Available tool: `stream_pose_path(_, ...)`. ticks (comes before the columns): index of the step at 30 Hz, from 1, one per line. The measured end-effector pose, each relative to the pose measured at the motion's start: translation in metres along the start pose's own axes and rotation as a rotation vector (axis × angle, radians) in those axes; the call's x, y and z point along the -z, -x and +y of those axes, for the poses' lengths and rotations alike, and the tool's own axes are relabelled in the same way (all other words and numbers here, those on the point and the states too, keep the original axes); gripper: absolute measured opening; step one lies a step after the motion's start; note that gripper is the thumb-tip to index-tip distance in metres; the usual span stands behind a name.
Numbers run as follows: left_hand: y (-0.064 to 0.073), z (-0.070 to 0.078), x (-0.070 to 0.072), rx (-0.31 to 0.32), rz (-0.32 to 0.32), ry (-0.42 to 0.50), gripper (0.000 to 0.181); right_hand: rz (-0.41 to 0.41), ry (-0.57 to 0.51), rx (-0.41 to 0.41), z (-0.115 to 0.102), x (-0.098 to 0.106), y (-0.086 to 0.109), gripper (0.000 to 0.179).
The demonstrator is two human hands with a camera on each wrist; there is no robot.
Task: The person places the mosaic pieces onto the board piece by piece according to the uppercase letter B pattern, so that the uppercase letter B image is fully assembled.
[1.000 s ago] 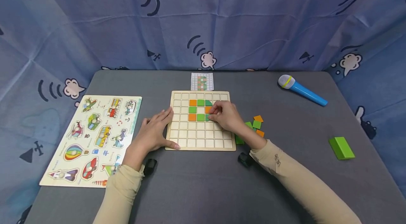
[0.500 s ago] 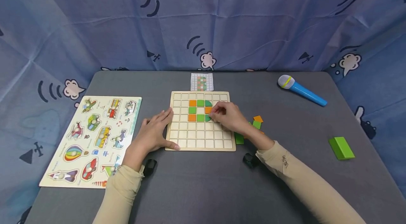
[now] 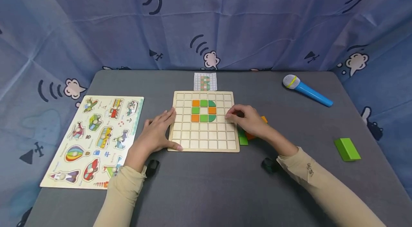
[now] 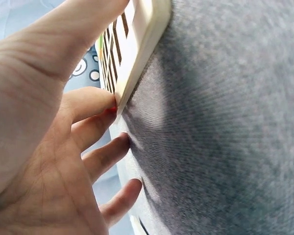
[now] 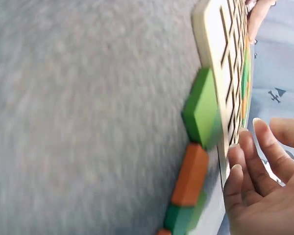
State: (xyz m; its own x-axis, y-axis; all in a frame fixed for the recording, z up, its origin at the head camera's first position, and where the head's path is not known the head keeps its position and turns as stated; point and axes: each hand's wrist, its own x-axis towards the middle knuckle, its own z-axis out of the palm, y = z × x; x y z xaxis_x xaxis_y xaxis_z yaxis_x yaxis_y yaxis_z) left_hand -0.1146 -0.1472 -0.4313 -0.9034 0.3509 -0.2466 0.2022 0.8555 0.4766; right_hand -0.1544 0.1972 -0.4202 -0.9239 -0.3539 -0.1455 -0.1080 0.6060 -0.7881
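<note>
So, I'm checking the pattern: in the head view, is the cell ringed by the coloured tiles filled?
No, the middle cell shows bare wood, with the coloured tiles around it.

Wooden grid board point(image 3: 204, 135) flat, eight orange-green tiles point(image 3: 204, 118) inset

Soft, even light on the table point(image 3: 199, 184), blurry shadows pooling beneath the sleeves point(image 3: 322, 187), and the head view's fairly crisp, though the small card point(image 3: 205, 82) is fuzzy. Left wrist: the board point(image 4: 144, 29) gleams almost white, shadow running alongside, table grainy and out of focus. Over to the right wrist: table smeared, tiles point(image 5: 190, 176) soft-edged, curtain point(image 5: 279, 58) pale and washed out.
</note>
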Motion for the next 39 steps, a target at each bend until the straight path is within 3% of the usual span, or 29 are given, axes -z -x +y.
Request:
stream_pose_path(13,0.001,0.002,0.001,-0.003,-0.003,0.019,0.126,-0.081,0.075,-0.033,0.029,0.037,0.015,0.020)
stream_pose_path(20,0.000,0.004,0.001,0.002,-0.011,0.015,0.127,-0.219,0.075,-0.022,0.032,0.052,0.024,0.031)
stream_pose_path(24,0.000,0.005,0.001,0.012,-0.020,0.011,0.127,-0.246,0.117,-0.035,0.032,0.056,0.028,0.035)
stream_pose_path(31,0.000,0.005,0.002,0.006,-0.017,-0.003,0.127,-0.201,0.161,-0.043,0.034,0.056,0.026,0.029)
stream_pose_path(39,-0.001,0.004,0.001,0.005,-0.017,-0.007,0.127,-0.039,0.161,0.025,0.033,0.044,0.019,0.014)
